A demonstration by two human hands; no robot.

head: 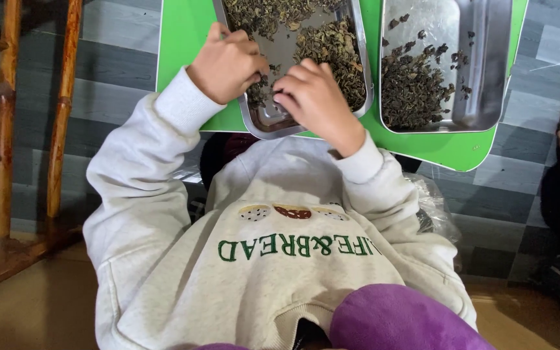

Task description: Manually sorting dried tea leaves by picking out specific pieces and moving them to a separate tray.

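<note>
- Two metal trays sat side by side on a mat (183, 39) spread over the tiled floor (118, 65).
- The left tray (273, 126) held dried leaves (332, 45) towards its far end and right side.
- Both hands were in that tray's near end: the left hand (228, 61) to the left, the right hand (315, 97) just beside it (fingertips close together, over a small clump).
- The right tray (487, 65) held a leaf pile (413, 87) in its left half.
- A wooden frame (4, 129) stood well to the left, off the mat.
</note>
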